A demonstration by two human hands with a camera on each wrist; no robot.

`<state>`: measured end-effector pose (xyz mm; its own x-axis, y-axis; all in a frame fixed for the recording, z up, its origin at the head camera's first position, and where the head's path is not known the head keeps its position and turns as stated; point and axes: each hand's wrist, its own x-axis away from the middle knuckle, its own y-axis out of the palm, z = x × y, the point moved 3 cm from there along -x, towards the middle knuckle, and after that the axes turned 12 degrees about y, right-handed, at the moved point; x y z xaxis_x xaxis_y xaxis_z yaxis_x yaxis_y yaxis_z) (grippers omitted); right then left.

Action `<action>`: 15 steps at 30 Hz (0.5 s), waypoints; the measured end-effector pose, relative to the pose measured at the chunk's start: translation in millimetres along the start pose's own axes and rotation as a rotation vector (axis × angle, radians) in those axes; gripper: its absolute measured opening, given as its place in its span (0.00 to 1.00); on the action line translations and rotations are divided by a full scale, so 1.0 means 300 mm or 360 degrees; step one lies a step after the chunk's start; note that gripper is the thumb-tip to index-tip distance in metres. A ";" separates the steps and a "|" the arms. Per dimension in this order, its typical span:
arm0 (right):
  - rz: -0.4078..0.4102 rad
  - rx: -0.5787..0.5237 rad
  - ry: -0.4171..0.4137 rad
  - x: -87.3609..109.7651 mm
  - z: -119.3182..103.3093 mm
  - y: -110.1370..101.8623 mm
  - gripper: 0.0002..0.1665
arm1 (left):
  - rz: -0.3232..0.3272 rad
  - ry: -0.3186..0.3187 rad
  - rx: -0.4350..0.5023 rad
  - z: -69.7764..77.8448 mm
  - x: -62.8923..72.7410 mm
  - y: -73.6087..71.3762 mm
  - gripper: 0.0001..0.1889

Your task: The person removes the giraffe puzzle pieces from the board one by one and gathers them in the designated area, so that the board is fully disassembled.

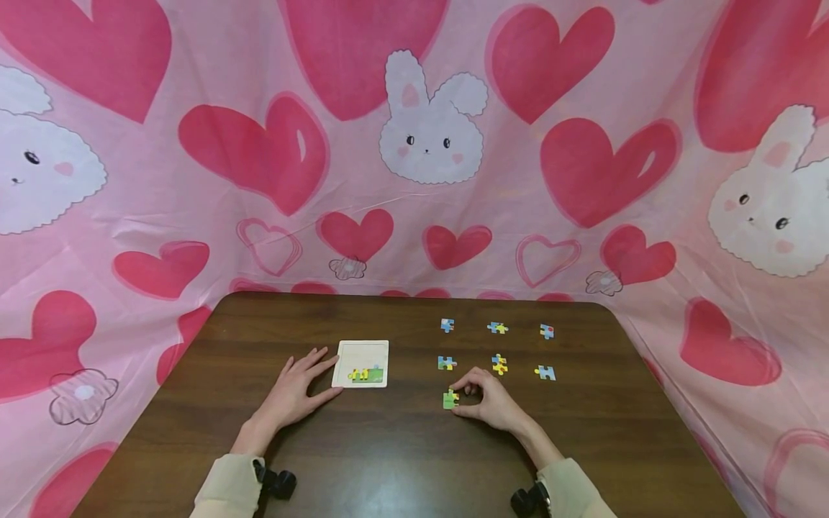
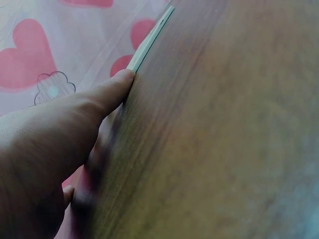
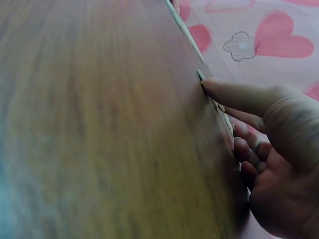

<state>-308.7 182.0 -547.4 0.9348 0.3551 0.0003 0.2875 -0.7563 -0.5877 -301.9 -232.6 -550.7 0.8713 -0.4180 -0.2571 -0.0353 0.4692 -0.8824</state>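
A white square puzzle tray [image 1: 359,352] lies on the table, with green and yellow jigsaw pieces [image 1: 376,375] along its lower right inside. My left hand [image 1: 296,388] rests beside it, fingers spread, thumb and a fingertip touching its left side. In the left wrist view the thumb [image 2: 117,87] meets the tray's thin edge [image 2: 149,42]. Right of the tray, my right hand [image 1: 488,401] pinches a green puzzle piece [image 1: 450,400] by its edges between thumb and index finger, at the tabletop. That piece shows as a thin sliver [image 3: 200,74] in the right wrist view.
Loose puzzle pieces lie in two rows beyond my right hand, among them a blue and yellow piece [image 1: 497,328], a yellow and red piece [image 1: 499,365] and a blue piece [image 1: 546,373]. A pink heart-and-rabbit cloth [image 1: 401,237] hangs behind the brown wooden table [image 1: 388,460].
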 end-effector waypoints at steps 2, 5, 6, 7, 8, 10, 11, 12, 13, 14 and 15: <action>-0.0015 0.0014 -0.0025 0.003 -0.005 -0.002 0.18 | 0.0002 0.0005 -0.0006 0.001 -0.001 0.001 0.38; -0.0037 0.0016 -0.0064 0.005 -0.009 -0.009 0.21 | -0.0001 0.0012 -0.0012 0.004 -0.001 0.002 0.38; -0.0044 0.0004 -0.0073 0.003 -0.008 -0.012 0.22 | -0.0001 0.0014 -0.0011 0.005 0.000 0.002 0.38; -0.0048 -0.0015 -0.0080 0.001 -0.009 -0.016 0.23 | -0.0002 0.0015 -0.0009 0.006 0.000 0.002 0.38; -0.0045 -0.0032 -0.0090 -0.003 -0.010 -0.019 0.23 | -0.0003 0.0014 -0.0005 0.006 0.001 0.001 0.38; -0.0037 -0.0071 -0.0098 -0.013 -0.013 -0.025 0.23 | -0.0002 0.0011 0.0003 0.007 0.002 0.000 0.38; -0.0029 -0.0080 -0.0106 -0.019 -0.017 -0.028 0.23 | -0.0002 0.0009 0.0004 0.007 0.003 -0.001 0.38; -0.0020 -0.0078 -0.0106 -0.026 -0.023 -0.029 0.22 | -0.0001 0.0006 0.0010 0.007 0.003 -0.002 0.38; -0.0011 -0.0072 -0.0113 -0.033 -0.032 -0.030 0.21 | -0.0002 0.0002 0.0013 0.007 0.003 -0.003 0.38; -0.0001 -0.0057 -0.0123 -0.041 -0.043 -0.029 0.20 | -0.0002 -0.0001 0.0014 0.007 0.004 -0.004 0.38; -0.0002 -0.0050 -0.0127 -0.050 -0.055 -0.027 0.20 | -0.0003 -0.0002 0.0014 0.007 0.003 -0.005 0.38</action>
<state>-321.7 173.7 -529.3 0.9152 0.3978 -0.0640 0.2962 -0.7721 -0.5622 -300.0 -232.0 -548.9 0.8720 -0.4178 -0.2552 -0.0294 0.4756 -0.8792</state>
